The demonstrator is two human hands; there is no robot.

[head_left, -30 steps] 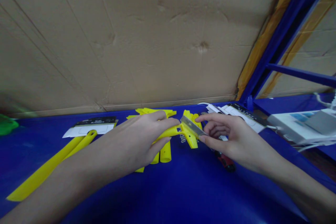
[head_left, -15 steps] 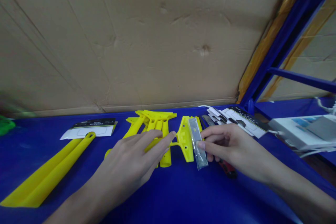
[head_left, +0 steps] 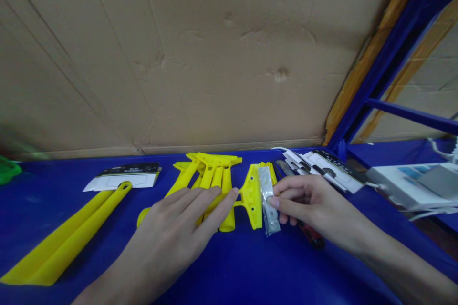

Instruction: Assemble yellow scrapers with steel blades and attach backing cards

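a clear packet (head_left: 265, 186) with a flat metal strip inside is held by its right edge in the right hand (head_left: 315, 205), thumb on top and fingers narrowed against the side. the packet is placed just beside the broad head of a yellow scraper (head_left: 252, 195), on the head's right; whether the two are touching cannot be told. the packet's long axis is run from the far side to the near side, roughly parallel to the head's outer edge, while the scraper's handle is pointed left, beneath the left hand (head_left: 175, 224). that palm is turned down and the fingers are laid loosely over the handle; how firmly it is gripped cannot be confirmed. the packet is nearer to the right hand. more yellow scrapers (head_left: 209, 171) are piled beyond the left hand, and printed cards (head_left: 336, 169) are noted beyond the right, on the blue table (head_left: 232, 271).
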